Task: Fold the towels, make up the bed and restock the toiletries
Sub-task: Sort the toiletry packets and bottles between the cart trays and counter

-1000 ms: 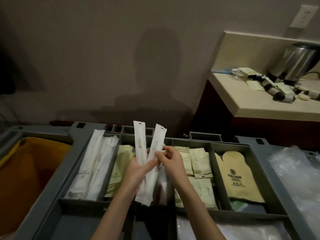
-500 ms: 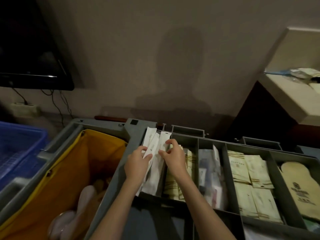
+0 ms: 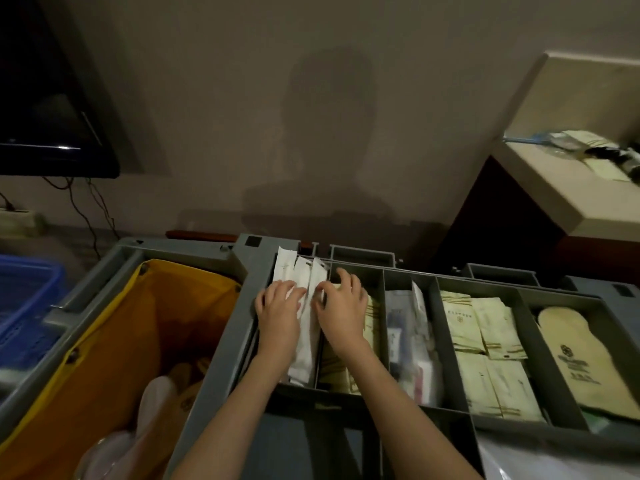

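Several long white toiletry packets (image 3: 304,341) lie in the leftmost compartment of the grey cart tray (image 3: 408,410), their top ends sticking up over the back rim. My left hand (image 3: 278,315) rests on them with its fingers laid flat. Just to the right, my right hand (image 3: 343,315) pinches the edge of the rightmost white packet between thumb and forefinger, its other fingers spread above the divider. Cream sachets (image 3: 485,330) fill a compartment further right.
A yellow linen bag (image 3: 114,334) hangs in the cart at left, beside a blue basket (image 3: 24,306). Clear-wrapped items (image 3: 408,341) and a tan slipper pack (image 3: 581,358) sit in other compartments. A counter (image 3: 568,188) with toiletries stands at right, and a dark TV (image 3: 45,126) hangs at upper left.
The two white packets held up in front of me have gone down into the leftmost compartment. My view has swung left, and both hands have lowered onto the stack.
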`<control>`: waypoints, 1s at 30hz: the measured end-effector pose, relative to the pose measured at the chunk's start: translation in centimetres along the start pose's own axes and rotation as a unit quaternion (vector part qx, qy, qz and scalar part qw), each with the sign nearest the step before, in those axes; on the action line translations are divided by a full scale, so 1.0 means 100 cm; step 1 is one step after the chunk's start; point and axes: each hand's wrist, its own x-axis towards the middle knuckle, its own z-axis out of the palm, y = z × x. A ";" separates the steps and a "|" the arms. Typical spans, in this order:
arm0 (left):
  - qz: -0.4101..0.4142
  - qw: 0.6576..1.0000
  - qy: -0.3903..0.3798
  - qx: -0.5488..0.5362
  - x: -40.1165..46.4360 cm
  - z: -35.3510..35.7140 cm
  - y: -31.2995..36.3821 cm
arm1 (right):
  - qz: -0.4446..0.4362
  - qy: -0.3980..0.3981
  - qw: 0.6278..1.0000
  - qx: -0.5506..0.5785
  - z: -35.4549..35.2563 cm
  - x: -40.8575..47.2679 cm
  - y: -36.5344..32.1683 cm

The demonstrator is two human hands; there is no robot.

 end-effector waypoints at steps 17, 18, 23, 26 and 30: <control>0.211 0.973 -0.083 0.028 0.025 0.040 0.298 | 0.128 0.056 0.988 -0.064 -0.210 -0.019 0.260; 0.221 0.971 -0.088 0.024 0.025 0.046 0.323 | 0.131 0.060 0.988 -0.054 -0.225 -0.019 0.281; 0.235 0.968 -0.091 0.007 0.043 0.093 0.448 | 0.137 0.087 0.986 -0.031 -0.302 0.000 0.407; 0.237 0.967 -0.091 -0.009 0.060 0.127 0.525 | 0.131 0.093 0.986 -0.037 -0.344 0.020 0.489; 0.242 0.966 -0.089 -0.022 0.085 0.167 0.607 | 0.115 0.105 0.987 -0.032 -0.388 0.054 0.576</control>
